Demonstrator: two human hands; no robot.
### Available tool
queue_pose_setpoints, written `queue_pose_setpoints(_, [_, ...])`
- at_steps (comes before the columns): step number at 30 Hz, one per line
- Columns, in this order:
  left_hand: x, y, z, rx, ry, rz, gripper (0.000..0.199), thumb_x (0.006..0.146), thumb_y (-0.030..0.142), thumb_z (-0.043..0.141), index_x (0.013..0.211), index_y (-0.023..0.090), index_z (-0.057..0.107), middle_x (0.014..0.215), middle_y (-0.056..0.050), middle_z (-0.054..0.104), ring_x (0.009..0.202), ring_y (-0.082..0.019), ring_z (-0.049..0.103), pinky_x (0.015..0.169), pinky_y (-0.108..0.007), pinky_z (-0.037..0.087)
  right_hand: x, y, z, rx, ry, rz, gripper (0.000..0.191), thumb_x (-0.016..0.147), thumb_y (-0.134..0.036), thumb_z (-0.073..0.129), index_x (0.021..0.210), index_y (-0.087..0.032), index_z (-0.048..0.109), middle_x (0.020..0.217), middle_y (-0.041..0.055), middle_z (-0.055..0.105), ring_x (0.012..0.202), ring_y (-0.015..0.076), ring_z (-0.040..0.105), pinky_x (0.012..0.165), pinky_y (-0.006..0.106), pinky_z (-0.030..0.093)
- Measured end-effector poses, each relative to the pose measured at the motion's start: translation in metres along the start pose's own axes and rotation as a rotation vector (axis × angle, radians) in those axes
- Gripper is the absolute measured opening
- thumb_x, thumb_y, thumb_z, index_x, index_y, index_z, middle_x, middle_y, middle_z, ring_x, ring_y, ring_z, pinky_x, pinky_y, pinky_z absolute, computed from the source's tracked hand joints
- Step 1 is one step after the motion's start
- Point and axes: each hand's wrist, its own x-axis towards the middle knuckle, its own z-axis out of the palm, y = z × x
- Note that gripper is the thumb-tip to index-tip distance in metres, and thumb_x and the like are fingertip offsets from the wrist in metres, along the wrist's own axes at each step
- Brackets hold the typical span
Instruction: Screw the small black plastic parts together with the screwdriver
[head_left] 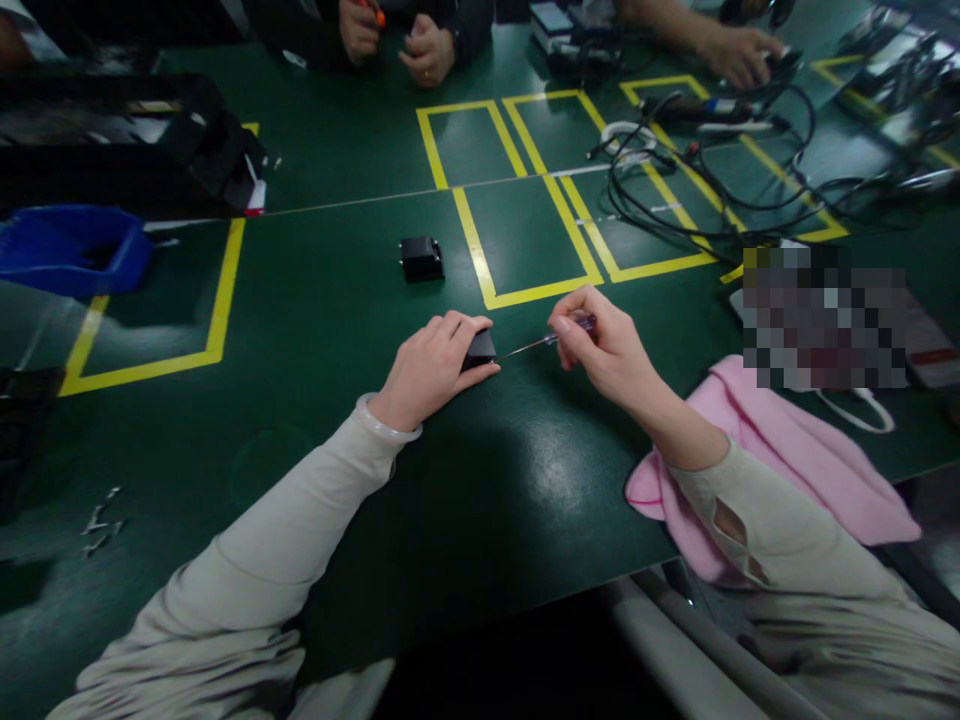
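Note:
My left hand point(435, 365) is wrapped over a small black box point(480, 348) on the green table and covers most of it. In my right hand point(600, 340) is a screwdriver point(529, 347), gripped by its dark, see-through handle. Its thin metal shaft points left, and the tip meets or nearly meets the right end of the box; I cannot tell which. Beyond my left hand lies a second black box point(421, 258) of similar look, with small shiny bits at its left side.
Yellow tape outlines point(544, 295) mark the green table. At left stand a blue bin point(75, 248) and black trays point(112, 140); small metal pieces point(101, 522) lie nearer. A pink cloth point(795, 450) is by my right forearm, cables point(675, 190) beyond. Other people's hands point(427, 50) work across the table.

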Motion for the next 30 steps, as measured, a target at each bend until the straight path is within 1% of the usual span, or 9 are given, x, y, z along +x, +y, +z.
queue_pose_setpoints(3, [-0.0003, 0.0, 0.0007, 0.001, 0.014, 0.005, 0.054, 0.1, 0.053, 0.058, 0.139, 0.016, 0.051, 0.123, -0.012, 0.064, 0.108, -0.028, 0.063, 0.089, -0.038, 0.052, -0.0002, 0.0011, -0.0005, -0.034, 0.0, 0.004, 0.028, 0.103, -0.046, 0.057, 0.088, -0.023, 0.054, 0.055, -0.0077, 0.05, 0.045, 0.0091, 0.048, 0.049, 0.026, 0.036])
queue_pose_setpoints(8, [-0.0002, 0.0003, 0.0001, -0.005, 0.007, 0.001, 0.056, 0.099, 0.053, 0.06, 0.139, 0.015, 0.052, 0.124, -0.013, 0.064, 0.109, -0.029, 0.063, 0.09, -0.039, 0.053, -0.0002, 0.0032, -0.0002, -0.003, 0.023, -0.001, 0.024, 0.102, -0.048, 0.059, 0.102, -0.025, 0.054, 0.069, -0.0065, 0.055, 0.052, 0.0096, 0.055, 0.053, 0.027, 0.042])
queue_pose_setpoints(10, [0.0, 0.0008, -0.0004, -0.005, 0.001, -0.005, 0.056, 0.099, 0.053, 0.06, 0.139, 0.014, 0.052, 0.123, -0.013, 0.064, 0.11, -0.029, 0.063, 0.091, -0.04, 0.053, -0.0002, 0.0023, -0.0004, -0.024, 0.023, -0.008, 0.025, 0.102, -0.048, 0.059, 0.097, -0.024, 0.055, 0.068, -0.0064, 0.055, 0.051, 0.0088, 0.054, 0.052, 0.026, 0.041])
queue_pose_setpoints(13, [0.0004, 0.0016, -0.001, -0.006, -0.003, -0.011, 0.056, 0.099, 0.052, 0.061, 0.139, 0.015, 0.052, 0.123, -0.013, 0.064, 0.11, -0.029, 0.063, 0.091, -0.04, 0.054, -0.0006, 0.0005, -0.0011, -0.061, 0.013, -0.015, 0.026, 0.102, -0.045, 0.059, 0.088, -0.023, 0.054, 0.058, -0.0079, 0.051, 0.046, 0.0079, 0.049, 0.049, 0.025, 0.036])
queue_pose_setpoints(15, [0.0006, 0.0018, -0.0013, -0.012, -0.003, -0.012, 0.056, 0.099, 0.052, 0.061, 0.139, 0.015, 0.052, 0.124, -0.013, 0.064, 0.11, -0.029, 0.063, 0.091, -0.04, 0.054, -0.0007, -0.0004, -0.0014, -0.055, 0.007, -0.015, 0.025, 0.103, -0.044, 0.058, 0.089, -0.023, 0.055, 0.057, -0.0081, 0.05, 0.045, 0.0083, 0.049, 0.05, 0.025, 0.037])
queue_pose_setpoints(19, [0.0005, 0.0015, -0.0014, -0.022, -0.002, -0.01, 0.056, 0.099, 0.052, 0.061, 0.14, 0.015, 0.052, 0.124, -0.013, 0.064, 0.11, -0.029, 0.063, 0.091, -0.04, 0.054, -0.0003, -0.0011, -0.0011, -0.018, 0.009, -0.018, 0.023, 0.102, -0.046, 0.058, 0.098, -0.023, 0.055, 0.066, -0.0063, 0.055, 0.051, 0.0092, 0.055, 0.053, 0.025, 0.042])
queue_pose_setpoints(24, [0.0001, 0.0004, -0.001, -0.018, -0.007, -0.011, 0.056, 0.099, 0.053, 0.06, 0.14, 0.015, 0.052, 0.124, -0.013, 0.064, 0.11, -0.029, 0.063, 0.09, -0.04, 0.054, 0.0002, 0.0022, -0.0012, -0.043, 0.009, -0.012, 0.027, 0.102, -0.045, 0.059, 0.088, -0.023, 0.054, 0.057, -0.0081, 0.05, 0.046, 0.0082, 0.05, 0.049, 0.025, 0.037])
queue_pose_setpoints(28, [0.0003, 0.0006, -0.001, -0.014, -0.007, -0.01, 0.056, 0.099, 0.053, 0.059, 0.14, 0.015, 0.052, 0.124, -0.013, 0.064, 0.11, -0.029, 0.063, 0.09, -0.041, 0.053, 0.0004, 0.0042, -0.0015, -0.045, 0.018, -0.023, 0.024, 0.103, -0.046, 0.058, 0.097, -0.023, 0.055, 0.064, -0.0066, 0.055, 0.053, 0.0092, 0.056, 0.056, 0.025, 0.043])
queue_pose_setpoints(30, [0.0002, 0.0011, -0.0012, -0.017, -0.007, -0.012, 0.056, 0.099, 0.052, 0.06, 0.14, 0.015, 0.052, 0.124, -0.013, 0.064, 0.11, -0.029, 0.063, 0.091, -0.041, 0.053, 0.0007, 0.003, -0.0016, -0.043, 0.017, -0.029, 0.027, 0.102, -0.049, 0.058, 0.098, -0.023, 0.055, 0.067, -0.0057, 0.056, 0.054, 0.0092, 0.057, 0.056, 0.025, 0.044])
